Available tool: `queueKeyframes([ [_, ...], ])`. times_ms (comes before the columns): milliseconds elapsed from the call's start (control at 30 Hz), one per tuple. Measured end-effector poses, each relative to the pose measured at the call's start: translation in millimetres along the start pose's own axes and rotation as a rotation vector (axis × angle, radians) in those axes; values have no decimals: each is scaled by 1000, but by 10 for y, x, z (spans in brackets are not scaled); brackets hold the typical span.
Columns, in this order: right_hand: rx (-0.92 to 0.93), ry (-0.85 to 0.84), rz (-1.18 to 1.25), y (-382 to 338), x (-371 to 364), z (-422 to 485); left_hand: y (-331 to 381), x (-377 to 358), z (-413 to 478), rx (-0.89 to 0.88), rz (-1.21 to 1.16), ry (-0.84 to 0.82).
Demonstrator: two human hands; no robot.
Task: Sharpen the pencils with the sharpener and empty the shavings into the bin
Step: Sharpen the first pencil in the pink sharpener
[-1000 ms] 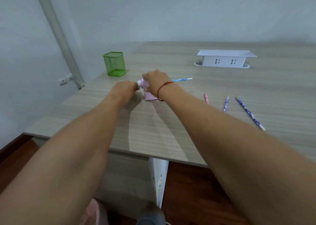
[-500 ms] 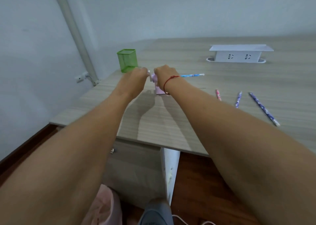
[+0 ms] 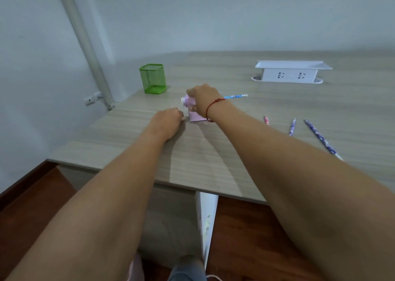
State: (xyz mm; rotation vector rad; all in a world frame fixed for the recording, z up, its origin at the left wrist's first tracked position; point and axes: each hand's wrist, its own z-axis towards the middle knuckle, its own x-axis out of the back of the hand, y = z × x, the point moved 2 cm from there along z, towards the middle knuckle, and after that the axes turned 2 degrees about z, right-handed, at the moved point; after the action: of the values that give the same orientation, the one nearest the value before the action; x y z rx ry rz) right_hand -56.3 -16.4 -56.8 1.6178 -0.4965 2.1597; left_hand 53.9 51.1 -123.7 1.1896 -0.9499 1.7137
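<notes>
A small pink crank sharpener [image 3: 191, 109] stands on the wooden table [image 3: 213, 152]. My right hand [image 3: 204, 99] is clamped over its top and right side. A blue pencil [image 3: 236, 96] sticks out of it to the right, past my wrist. My left hand [image 3: 168, 121] is at the sharpener's lower left side, fingers closed on the crank handle, which the fingers mostly hide. Three more pencils lie to the right: a short pink one [image 3: 266, 119], a short purple one [image 3: 292, 127] and a long purple one [image 3: 320, 138].
A green mesh pencil cup [image 3: 152, 79] stands at the back left near the table's edge. A white socket box [image 3: 290, 72] sits at the back right. A grey pipe [image 3: 85, 43] runs up the wall on the left. Something pink [image 3: 134, 268] shows on the floor below.
My left hand has swung from the top of the sharpener down to its lower left side, turning the crank. My right hand has stayed on the sharpener. The camera view shifted.
</notes>
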Motion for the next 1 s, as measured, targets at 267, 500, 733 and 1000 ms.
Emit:
queueKeyframes([
  [267,11,10,-26,24,-30,47,-126,90,371,-97,176,67],
  [500,25,14,-7,29,-23,22,-77,305,359,-25,192,111],
  [733,1,30,3,20,-41,40,-143,405,373,61,78,207],
  [1000,-73,-20,10,-6,-16,111,77,694,-56,-11,-7,330],
])
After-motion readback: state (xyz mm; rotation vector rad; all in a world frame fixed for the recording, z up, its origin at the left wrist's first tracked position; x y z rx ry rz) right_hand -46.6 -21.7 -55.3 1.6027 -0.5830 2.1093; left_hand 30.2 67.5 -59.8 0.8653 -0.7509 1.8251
